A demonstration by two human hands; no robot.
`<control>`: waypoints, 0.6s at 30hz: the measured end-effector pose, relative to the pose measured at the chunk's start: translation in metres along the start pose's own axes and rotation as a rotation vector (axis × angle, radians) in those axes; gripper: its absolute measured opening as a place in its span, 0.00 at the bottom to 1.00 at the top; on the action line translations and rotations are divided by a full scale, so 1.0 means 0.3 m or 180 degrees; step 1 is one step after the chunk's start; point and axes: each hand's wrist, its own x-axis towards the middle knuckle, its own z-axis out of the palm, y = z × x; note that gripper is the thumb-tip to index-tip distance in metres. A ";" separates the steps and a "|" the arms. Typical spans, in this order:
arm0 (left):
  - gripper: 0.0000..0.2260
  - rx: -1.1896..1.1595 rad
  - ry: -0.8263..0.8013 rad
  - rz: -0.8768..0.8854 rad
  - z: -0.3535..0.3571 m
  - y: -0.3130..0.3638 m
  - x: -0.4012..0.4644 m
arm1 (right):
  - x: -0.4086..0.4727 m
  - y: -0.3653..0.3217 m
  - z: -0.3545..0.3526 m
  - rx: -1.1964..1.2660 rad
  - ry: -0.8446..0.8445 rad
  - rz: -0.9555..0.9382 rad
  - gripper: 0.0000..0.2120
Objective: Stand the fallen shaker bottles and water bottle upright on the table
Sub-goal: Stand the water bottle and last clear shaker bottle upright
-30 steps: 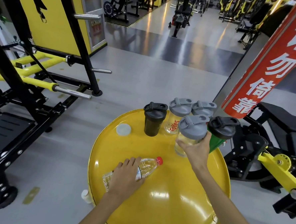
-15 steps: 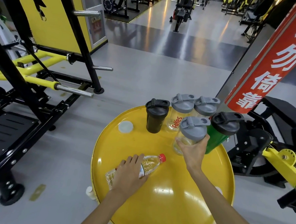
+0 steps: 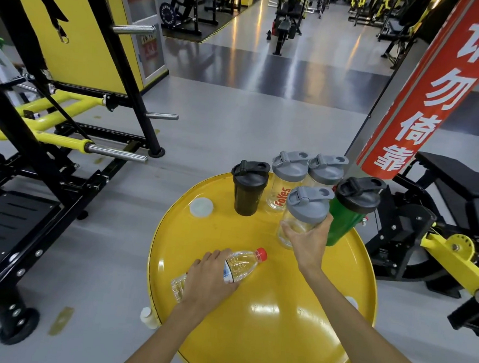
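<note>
Left hand fingers now curled over water bottle.

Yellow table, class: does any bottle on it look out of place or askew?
Yes. The water bottle lies on its side on the yellow table, gripped by the left hand, while the shakers stand. The clear shaker in the right hand leans slightly.

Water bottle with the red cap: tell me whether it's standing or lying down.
Lying down. The water bottle rests on its side on the yellow table, with the left hand gripping its middle.
</note>
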 end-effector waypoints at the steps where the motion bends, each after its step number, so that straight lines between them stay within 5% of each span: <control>1: 0.34 -0.0064 -0.0037 -0.0073 -0.011 0.004 0.005 | 0.001 0.000 -0.001 0.0010 -0.0006 0.0003 0.44; 18: 0.31 -0.1797 0.0640 -0.0524 -0.242 0.018 0.133 | -0.292 0.047 -0.092 -0.0299 -0.0326 0.0530 0.40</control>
